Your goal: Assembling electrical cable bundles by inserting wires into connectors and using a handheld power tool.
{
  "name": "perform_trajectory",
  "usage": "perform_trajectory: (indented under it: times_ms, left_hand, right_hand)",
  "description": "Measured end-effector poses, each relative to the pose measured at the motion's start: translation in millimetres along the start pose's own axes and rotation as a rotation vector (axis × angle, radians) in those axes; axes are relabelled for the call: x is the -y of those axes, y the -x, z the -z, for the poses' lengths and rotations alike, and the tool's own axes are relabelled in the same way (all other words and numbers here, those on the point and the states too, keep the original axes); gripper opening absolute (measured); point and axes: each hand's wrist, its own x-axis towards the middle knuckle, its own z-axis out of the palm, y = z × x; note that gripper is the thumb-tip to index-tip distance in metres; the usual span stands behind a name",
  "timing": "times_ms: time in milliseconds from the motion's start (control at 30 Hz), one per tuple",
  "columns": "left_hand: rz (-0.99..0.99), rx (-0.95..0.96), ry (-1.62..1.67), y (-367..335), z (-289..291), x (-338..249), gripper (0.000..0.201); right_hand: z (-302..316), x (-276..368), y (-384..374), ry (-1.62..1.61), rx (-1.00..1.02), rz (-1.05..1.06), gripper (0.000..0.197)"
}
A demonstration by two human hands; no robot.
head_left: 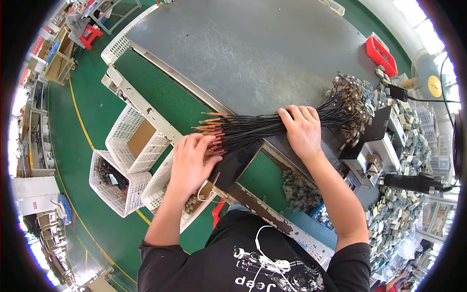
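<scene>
A thick bundle of black wires (258,127) lies across the edge of a grey metal table (253,48). Its copper-tipped ends (210,127) point left, and metal terminals (351,104) fan out at the right end. My right hand (302,130) presses flat on the middle of the bundle, fingers together. My left hand (190,163) cups the copper-tipped ends, fingers curled against them. A dark flat tray (238,163) sits under the wires between my hands.
Three white slotted plastic crates (127,146) stand on the green floor at left. A small bench machine (377,146) and heaps of small metal parts (404,194) lie at right. A red bin (381,54) sits at the table's far right. A person sits far off, top left.
</scene>
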Motion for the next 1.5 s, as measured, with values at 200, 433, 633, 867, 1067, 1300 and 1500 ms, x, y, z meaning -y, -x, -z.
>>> perform_trajectory:
  times_ms: [200,433,633,867,1067,1300,1500]
  left_hand:
    - [-0.019,0.121,0.194,-46.4,12.9,33.3,0.052]
    - [-0.04,0.245,0.371,-93.4,19.6,58.6,0.031]
    - [-0.038,-0.107,0.146,-112.5,5.1,50.0,0.024]
    - [-0.055,-0.226,0.035,-44.4,-1.0,27.6,0.034]
    - [-0.106,-0.225,-0.016,-28.5,-12.3,17.6,0.039]
    - [0.002,-0.152,-0.043,-44.4,-9.4,10.4,0.035]
    - [-0.107,-0.274,0.008,-27.6,-19.3,7.3,0.028]
  right_hand:
    - [1.5,0.9,-3.4,0.017,0.024,-0.004,0.022]
    - [9.6,-8.7,-29.0,0.058,-0.019,-0.012,0.029]
    - [6.5,-28.1,-41.1,0.045,0.211,0.06,0.071]
    - [23.3,-26.9,-43.4,-0.045,0.347,0.017,0.084]
    - [32.7,-30.0,-52.7,-0.194,0.481,0.014,0.071]
    - [7.7,-0.9,-56.6,-0.141,0.302,-0.115,0.054]
    - [-2.5,1.3,-52.3,-0.169,0.169,-0.151,0.032]
